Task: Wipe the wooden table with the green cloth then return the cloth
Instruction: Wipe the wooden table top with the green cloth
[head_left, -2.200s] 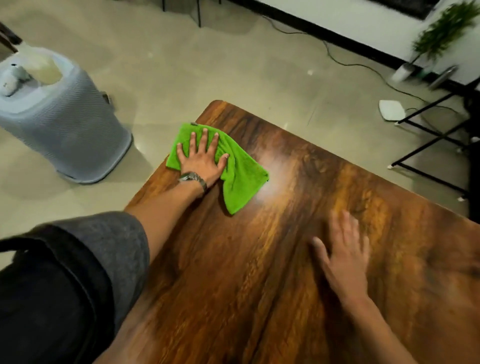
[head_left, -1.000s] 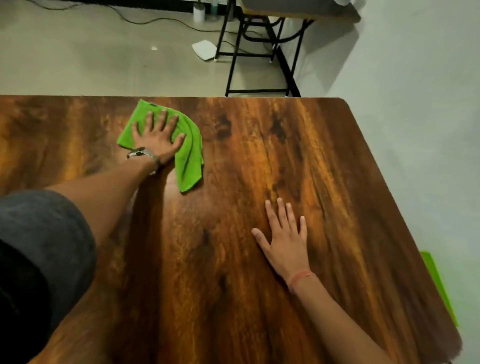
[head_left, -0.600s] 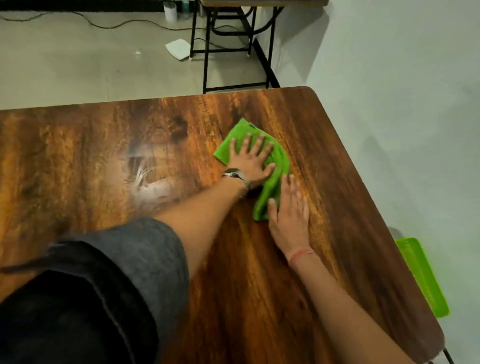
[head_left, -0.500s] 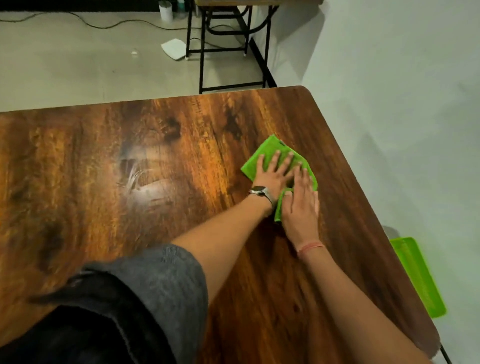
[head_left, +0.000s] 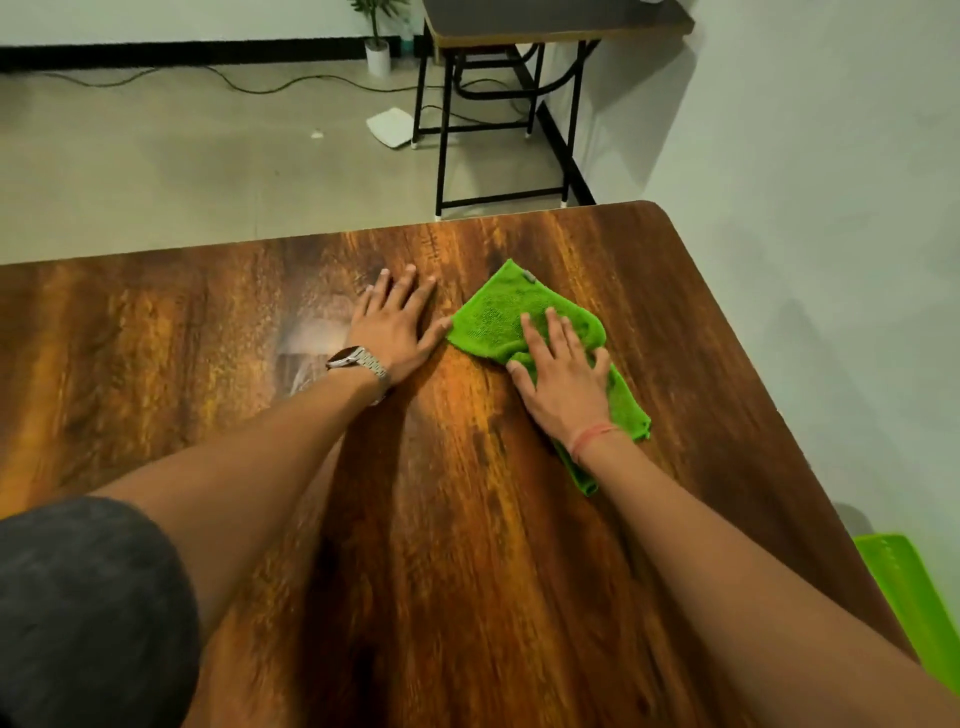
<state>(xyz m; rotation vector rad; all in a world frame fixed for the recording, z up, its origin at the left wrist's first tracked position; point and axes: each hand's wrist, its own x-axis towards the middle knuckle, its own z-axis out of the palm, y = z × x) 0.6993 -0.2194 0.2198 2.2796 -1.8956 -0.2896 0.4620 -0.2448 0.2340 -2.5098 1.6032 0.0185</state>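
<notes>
The green cloth (head_left: 492, 318) lies crumpled on the wooden table (head_left: 467, 571), near its far right corner. My right hand (head_left: 563, 382), with a red thread at the wrist, presses flat on the cloth's near half, fingers spread. My left hand (head_left: 397, 330), wearing a metal watch, rests flat on the bare wood just left of the cloth. Its fingers are apart and it holds nothing; its thumb tip is close to the cloth's left edge. A pale wiped smear shows on the wood left of that hand.
A green tray (head_left: 917, 605) sits below the table's right edge, against the pale wall. Beyond the far edge stand a black-framed side table (head_left: 519, 31), a white flat device (head_left: 390, 128) on the floor, a small potted plant (head_left: 377, 44) and cables.
The cloth has passed from under my left hand to under my right hand. My left hand has slid off it to the left onto bare wood.
</notes>
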